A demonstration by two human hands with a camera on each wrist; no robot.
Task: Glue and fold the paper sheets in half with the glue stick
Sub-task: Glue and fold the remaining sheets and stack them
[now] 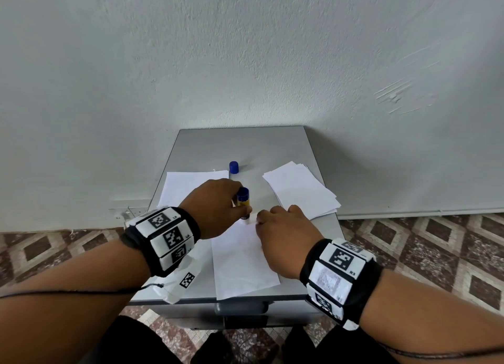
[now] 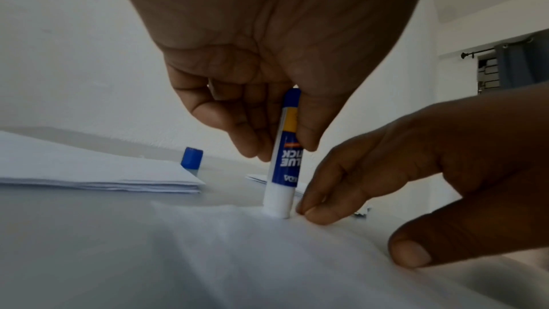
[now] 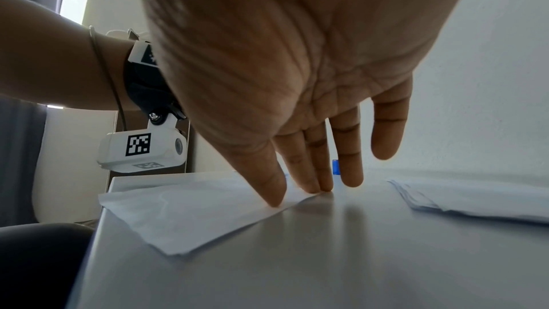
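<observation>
A white paper sheet (image 1: 241, 262) lies near the front edge of the grey table (image 1: 245, 145). My left hand (image 1: 218, 205) grips the blue glue stick (image 1: 243, 202) upright, its white tip down on the sheet's far edge; the left wrist view shows the glue stick (image 2: 285, 159) pinched between thumb and fingers. My right hand (image 1: 283, 235) rests on the sheet's right side. In the right wrist view its straight fingertips (image 3: 277, 199) press the paper sheet (image 3: 190, 215) flat. The blue cap (image 1: 233, 167) stands apart behind the stick.
A stack of white sheets (image 1: 301, 189) lies at the right of the table. Another pile of sheets (image 1: 188, 186) lies at the left, partly under my left hand. The table backs onto a white wall (image 1: 245, 49); patterned tile floor (image 1: 422, 249) surrounds it.
</observation>
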